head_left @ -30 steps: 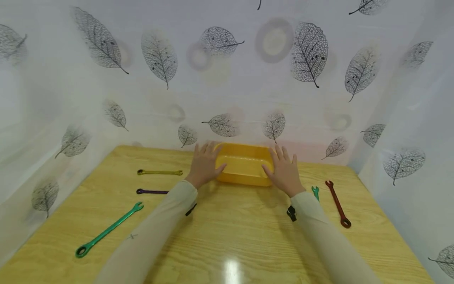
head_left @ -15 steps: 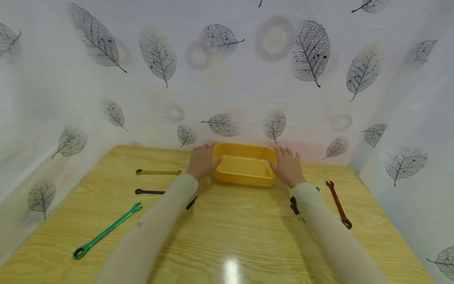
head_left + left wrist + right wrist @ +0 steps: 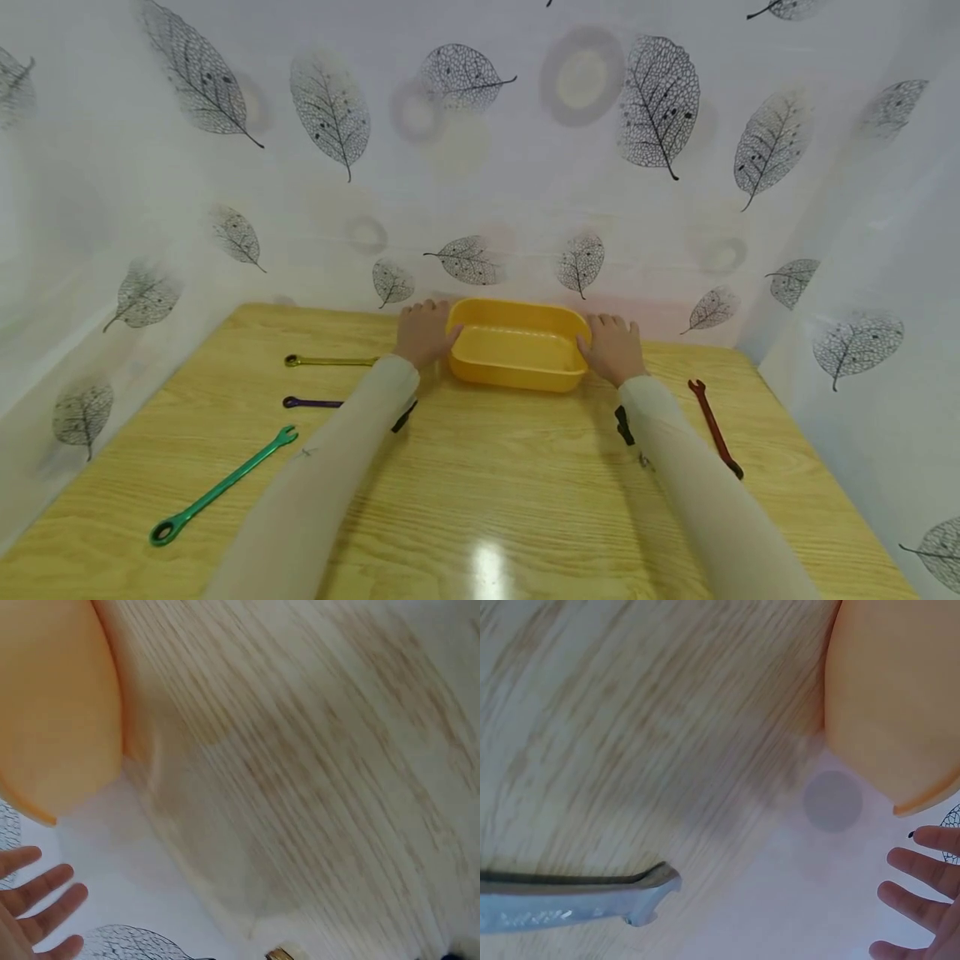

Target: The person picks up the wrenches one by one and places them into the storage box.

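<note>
A yellow plastic basin [image 3: 517, 375] sits at the far edge of the wooden table. My left hand [image 3: 423, 335] is at its left end and my right hand [image 3: 613, 350] at its right end, each thumb reaching toward the rim. In the left wrist view the fingers [image 3: 52, 896] are spread and fairly straight, just off the basin's outer wall [image 3: 60, 705]. The right wrist view likewise has straight, parted fingers [image 3: 919, 900] beside the basin wall [image 3: 900, 697]. Nothing shows inside the basin.
Left on the table [image 3: 510, 500] lie a yellow wrench [image 3: 333, 361], a purple wrench [image 3: 311, 402] and a green wrench [image 3: 223, 486]. A red wrench [image 3: 714, 427] lies at right. Another wrench [image 3: 562, 904] shows in the right wrist view. Behind hangs a leaf-print curtain [image 3: 495, 183].
Both hands have moved outward from over the basin's rim to its two ends, their fingers lowering along the outside. The right sleeve now covers the small green wrench. The basin has barely shifted.
</note>
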{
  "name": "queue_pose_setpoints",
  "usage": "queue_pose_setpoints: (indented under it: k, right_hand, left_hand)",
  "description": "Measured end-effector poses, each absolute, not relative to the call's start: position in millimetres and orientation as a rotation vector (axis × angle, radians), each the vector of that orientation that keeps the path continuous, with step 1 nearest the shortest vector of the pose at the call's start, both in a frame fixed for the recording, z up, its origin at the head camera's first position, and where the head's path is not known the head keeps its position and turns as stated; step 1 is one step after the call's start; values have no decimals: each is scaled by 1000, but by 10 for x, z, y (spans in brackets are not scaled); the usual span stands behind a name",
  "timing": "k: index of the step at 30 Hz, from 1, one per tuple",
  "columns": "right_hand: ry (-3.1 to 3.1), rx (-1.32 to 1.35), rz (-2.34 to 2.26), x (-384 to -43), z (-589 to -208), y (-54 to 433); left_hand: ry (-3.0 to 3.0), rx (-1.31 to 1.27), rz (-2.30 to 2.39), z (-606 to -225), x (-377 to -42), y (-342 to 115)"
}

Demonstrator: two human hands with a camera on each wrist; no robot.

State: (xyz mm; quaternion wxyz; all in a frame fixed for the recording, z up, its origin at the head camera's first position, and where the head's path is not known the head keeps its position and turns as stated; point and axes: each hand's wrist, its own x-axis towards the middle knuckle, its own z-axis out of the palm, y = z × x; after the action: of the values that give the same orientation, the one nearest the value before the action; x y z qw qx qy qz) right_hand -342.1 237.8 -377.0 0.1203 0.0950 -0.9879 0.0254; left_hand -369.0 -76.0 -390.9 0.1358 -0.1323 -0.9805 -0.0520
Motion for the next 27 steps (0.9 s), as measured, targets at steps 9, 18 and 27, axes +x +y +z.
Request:
queue_pose_setpoints:
  k: [9, 18, 27]
  right_hand:
    - [-2925, 264, -7, -3482, -3805, 2414]
    - [-2955, 259, -36, -3492, -3811, 2404]
    - [-2973, 240, -6, -3522, -3875, 2404]
  left_hand:
    - [-2844, -419, -90, -3937, -3831, -803]
    - [-2908, -402, -63, -3940, -3883, -735]
    - [-2950, -354, -83, -3906, -3867, -690]
